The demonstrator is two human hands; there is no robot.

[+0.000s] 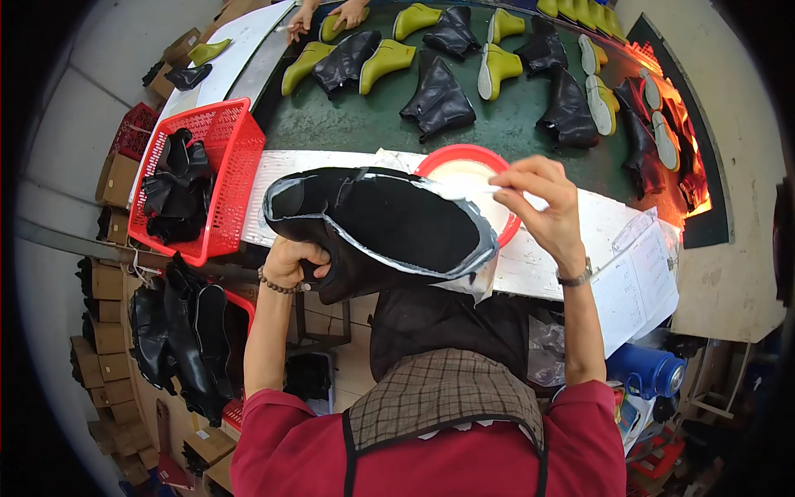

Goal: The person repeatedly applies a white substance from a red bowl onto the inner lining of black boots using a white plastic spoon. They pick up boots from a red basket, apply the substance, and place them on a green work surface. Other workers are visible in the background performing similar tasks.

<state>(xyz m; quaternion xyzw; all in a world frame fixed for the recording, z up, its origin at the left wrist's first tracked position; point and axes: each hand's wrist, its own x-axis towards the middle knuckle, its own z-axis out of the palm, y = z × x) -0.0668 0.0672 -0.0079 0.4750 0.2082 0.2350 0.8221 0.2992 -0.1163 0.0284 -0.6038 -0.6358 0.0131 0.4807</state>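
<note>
While holding the black boot (406, 219) sole-up at the center of the frame, clasps its upper firmly with the left hand (291, 261), left of center, and pinches a slim, white-smeared implement (472, 190), partly hidden, between thumb and fingertips of the right hand (542, 199), right of center. Judging by the pale coating (483, 236) around the sole's edge and the dark middle left bare, seems to be at the step of brushing the margin. Works close beside the red basin (468, 151) of white liquid, just above center; cannot tell whether touching basin or sole with the tip. Calls next, most likely, for a steady, level sole, short strokes along thinly covered edges, and care against dripping onto the upper.
</note>
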